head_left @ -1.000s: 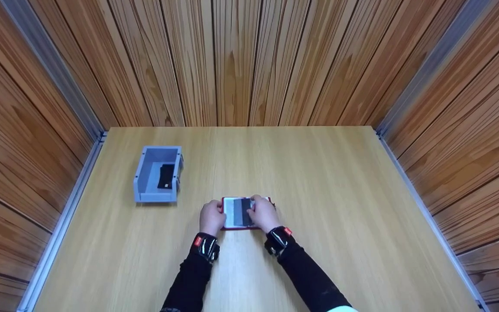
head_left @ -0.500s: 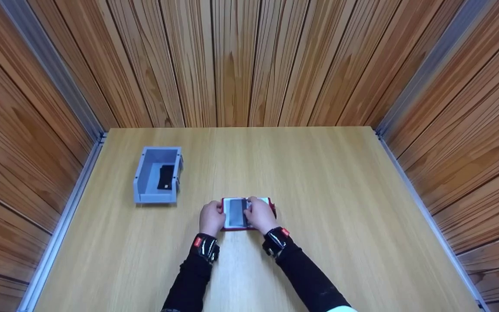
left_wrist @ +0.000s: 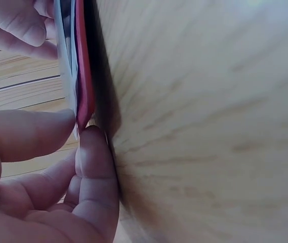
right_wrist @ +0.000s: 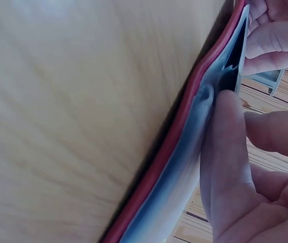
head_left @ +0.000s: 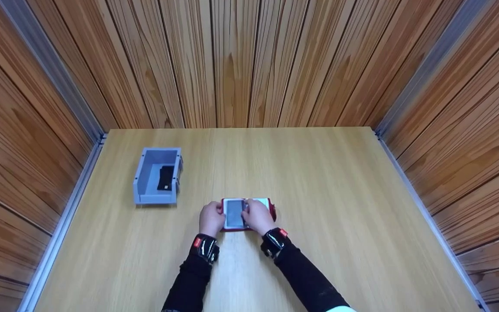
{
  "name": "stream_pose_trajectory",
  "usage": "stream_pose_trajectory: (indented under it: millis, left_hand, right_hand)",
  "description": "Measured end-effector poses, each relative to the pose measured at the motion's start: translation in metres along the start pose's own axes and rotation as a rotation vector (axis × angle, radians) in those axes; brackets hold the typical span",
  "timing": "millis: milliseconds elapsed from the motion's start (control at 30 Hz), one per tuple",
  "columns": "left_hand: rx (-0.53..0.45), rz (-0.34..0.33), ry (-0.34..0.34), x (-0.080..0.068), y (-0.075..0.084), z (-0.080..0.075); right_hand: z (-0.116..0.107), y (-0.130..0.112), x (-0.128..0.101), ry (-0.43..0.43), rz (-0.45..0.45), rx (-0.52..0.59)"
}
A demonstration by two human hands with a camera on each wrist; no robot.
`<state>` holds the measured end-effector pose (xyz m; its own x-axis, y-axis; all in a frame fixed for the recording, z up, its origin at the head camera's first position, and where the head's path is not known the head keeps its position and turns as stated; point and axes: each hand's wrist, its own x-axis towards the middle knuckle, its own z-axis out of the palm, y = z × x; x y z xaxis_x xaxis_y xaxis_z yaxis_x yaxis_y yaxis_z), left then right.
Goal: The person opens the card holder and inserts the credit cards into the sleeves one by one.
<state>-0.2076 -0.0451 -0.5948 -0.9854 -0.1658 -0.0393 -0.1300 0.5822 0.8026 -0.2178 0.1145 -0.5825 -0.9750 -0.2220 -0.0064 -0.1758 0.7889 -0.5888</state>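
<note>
A red card holder (head_left: 234,229) with clear plastic sleeves lies spread flat on the table in the head view. My left hand (head_left: 211,219) pinches its left edge between thumb and forefinger; the red cover (left_wrist: 84,76) shows by those fingertips in the left wrist view. A dark card (head_left: 234,213) shows grey through the left sleeve, with a narrow uncovered strip at its right side. My right hand (head_left: 259,216) pinches that strip with thumb and forefinger. In the right wrist view, the sleeve's mouth (right_wrist: 235,66) gapes over the dark card, and the right fingers partly hide the card's edge.
A blue-grey open bin (head_left: 155,199) stands at the back left with black flat pieces (head_left: 165,177) inside. Wooden walls (head_left: 232,65) enclose the table's back and sides, with metal rails (head_left: 65,216) along the side edges.
My right hand has moved slightly left, sliding the dark card further into the sleeve; its uncovered strip is narrower. My left hand stays on the card holder's edge.
</note>
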Motion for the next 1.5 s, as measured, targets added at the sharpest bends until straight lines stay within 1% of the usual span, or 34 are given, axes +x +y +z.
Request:
stream_pose_trajectory:
  millis: [333,633,833,1067,1267,1367,1500]
  left_hand:
    - [0.012,0.009,0.002,0.000,0.001,0.000]
    - [-0.015,-0.004,-0.008,-0.002,0.000,0.000]
    - [-0.028,-0.010,-0.011,-0.002,-0.001,0.000]
    - [-0.012,-0.026,-0.022,-0.001,0.000,-0.001]
    - [-0.007,-0.031,-0.028,-0.001,0.001,-0.002]
    - [-0.007,-0.026,-0.026,-0.001,0.001,-0.002]
    - [-0.005,-0.017,-0.016,-0.001,0.002,-0.003]
  right_hand:
    - [0.002,0.001,0.000,0.015,-0.042,-0.021]
    - [0.004,0.001,-0.002,0.018,-0.067,-0.067]
    - [0.004,0.001,-0.001,0.002,-0.068,-0.072]
    - [0.004,0.002,-0.002,-0.009,-0.095,-0.064]
    - [0.000,0.003,-0.003,-0.028,-0.101,-0.025]
    - [-0.004,0.004,-0.003,0.001,-0.113,-0.033]
    - [-0.009,0.009,-0.004,0.103,-0.156,-0.103]
